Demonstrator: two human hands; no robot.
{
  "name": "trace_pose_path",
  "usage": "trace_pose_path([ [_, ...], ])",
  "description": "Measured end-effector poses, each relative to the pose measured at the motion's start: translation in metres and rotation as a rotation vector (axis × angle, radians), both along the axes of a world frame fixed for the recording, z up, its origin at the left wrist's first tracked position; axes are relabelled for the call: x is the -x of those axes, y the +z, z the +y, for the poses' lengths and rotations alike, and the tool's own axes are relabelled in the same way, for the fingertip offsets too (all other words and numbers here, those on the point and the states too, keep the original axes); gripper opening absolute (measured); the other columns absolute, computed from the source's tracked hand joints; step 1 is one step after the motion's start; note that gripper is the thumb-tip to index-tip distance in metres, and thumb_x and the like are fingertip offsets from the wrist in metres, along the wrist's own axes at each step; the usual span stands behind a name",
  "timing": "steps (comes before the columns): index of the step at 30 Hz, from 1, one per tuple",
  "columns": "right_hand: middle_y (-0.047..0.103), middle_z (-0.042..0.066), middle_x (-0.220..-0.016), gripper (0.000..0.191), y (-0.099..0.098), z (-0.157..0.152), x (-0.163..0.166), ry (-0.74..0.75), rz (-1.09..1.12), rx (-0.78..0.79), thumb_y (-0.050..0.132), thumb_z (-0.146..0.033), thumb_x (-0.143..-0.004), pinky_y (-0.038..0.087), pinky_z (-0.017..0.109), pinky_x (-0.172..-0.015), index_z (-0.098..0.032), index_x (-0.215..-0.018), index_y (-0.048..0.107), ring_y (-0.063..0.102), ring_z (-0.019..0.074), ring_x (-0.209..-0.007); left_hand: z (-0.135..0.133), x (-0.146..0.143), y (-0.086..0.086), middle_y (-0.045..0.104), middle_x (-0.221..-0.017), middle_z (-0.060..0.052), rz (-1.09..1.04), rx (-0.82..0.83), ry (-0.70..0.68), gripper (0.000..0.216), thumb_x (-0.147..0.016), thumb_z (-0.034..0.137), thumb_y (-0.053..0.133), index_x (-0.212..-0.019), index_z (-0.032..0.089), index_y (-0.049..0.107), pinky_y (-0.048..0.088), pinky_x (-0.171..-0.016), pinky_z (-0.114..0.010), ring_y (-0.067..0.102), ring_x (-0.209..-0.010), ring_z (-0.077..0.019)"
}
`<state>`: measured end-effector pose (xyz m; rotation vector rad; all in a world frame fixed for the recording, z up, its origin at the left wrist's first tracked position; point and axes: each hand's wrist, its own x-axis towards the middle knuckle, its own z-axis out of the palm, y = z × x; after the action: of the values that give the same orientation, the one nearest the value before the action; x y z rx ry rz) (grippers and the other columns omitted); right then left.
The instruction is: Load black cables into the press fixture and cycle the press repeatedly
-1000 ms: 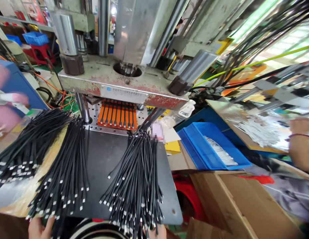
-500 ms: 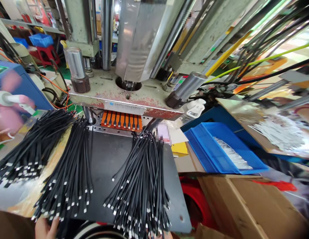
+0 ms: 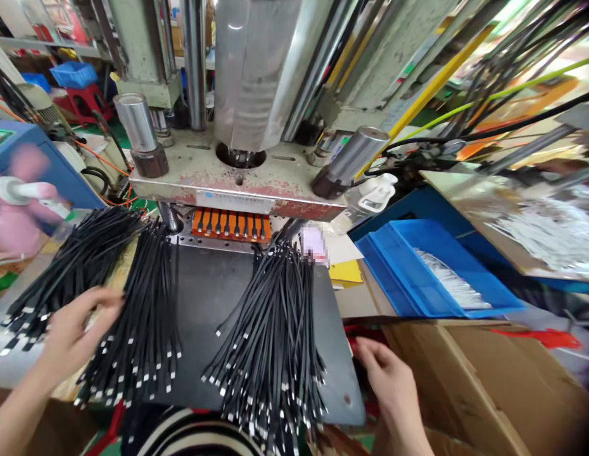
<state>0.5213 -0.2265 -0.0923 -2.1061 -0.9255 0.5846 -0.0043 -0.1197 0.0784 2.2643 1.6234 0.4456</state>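
Observation:
My left hand (image 3: 83, 326) is over the gap between two bundles of black flat cables. Its thumb and index finger curve toward the left edge of the middle bundle (image 3: 145, 316), with a gap between them and no held cable visible. The other bundle (image 3: 76, 259) lies to the far left. My right hand (image 3: 389, 377) hovers by the right edge of the dark metal plate (image 3: 202, 310), fingers loosely bent and apart, holding nothing visible. On the plate's right half lies a third cable bundle (image 3: 278, 323), its metal connector tips fanned toward me.
Behind the plate stands a press (image 3: 237, 190); an orange mould (image 3: 232, 225) with several black cable ends sits beneath its platen. Blue trays (image 3: 408, 272) with white pieces stand right, above cardboard boxes (image 3: 494, 380). A pink fan (image 3: 19, 196) is at left.
My left hand has risen from the middle bundle's lower tips to its left side. My right hand has moved from below the right bundle to beyond the plate's right edge.

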Motion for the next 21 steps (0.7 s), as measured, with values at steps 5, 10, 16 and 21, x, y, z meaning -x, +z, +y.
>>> trace_pose_path([
  [5,0.074,0.011,-0.083,0.040,0.044,0.074,0.035,0.201,0.104,-0.187,0.061,-0.051,-0.076,0.056,0.037,-0.073,-0.015,-0.093,0.069,0.069,0.0235,-0.073,0.118,-0.081,-0.024,0.073,-0.104,-0.007,0.006,0.323,-0.478,0.033,-0.091,0.039,0.049,-0.112,0.019,0.066,0.052,-0.085,-0.028,0.068,-0.093,-0.0182],
  [10,0.073,0.008,-0.081,0.033,0.071,0.112,0.085,0.464,0.050,-0.246,0.056,-0.044,-0.085,0.052,0.033,-0.068,-0.016,-0.094,0.070,0.066,0.0203,-0.070,0.177,-0.129,-0.013,0.075,-0.089,-0.007,-0.066,0.328,-0.584,0.032,-0.089,0.037,0.050,-0.103,0.015,0.068,0.052,-0.072,-0.024,0.071,-0.079,-0.0159],
  [16,0.072,0.006,-0.088,0.029,0.087,0.152,0.118,0.751,-0.227,-0.179,0.049,-0.026,-0.092,0.051,0.030,-0.074,-0.017,-0.114,0.066,0.067,0.0183,-0.077,0.167,-0.116,0.021,0.073,-0.101,-0.010,-0.448,0.123,-0.382,0.036,-0.082,0.042,0.060,-0.104,0.014,0.067,0.055,-0.078,-0.029,0.069,-0.089,-0.0186],
  [21,0.069,0.013,-0.101,0.031,0.097,0.176,0.146,0.868,-0.741,0.083,0.048,-0.030,-0.097,0.050,0.033,-0.075,-0.020,-0.121,0.065,0.069,0.0259,-0.091,0.153,-0.080,-0.009,0.072,-0.086,-0.009,-0.230,0.128,-0.137,0.029,-0.087,0.038,0.051,-0.094,0.015,0.068,0.054,-0.074,-0.033,0.067,-0.077,-0.0195],
])
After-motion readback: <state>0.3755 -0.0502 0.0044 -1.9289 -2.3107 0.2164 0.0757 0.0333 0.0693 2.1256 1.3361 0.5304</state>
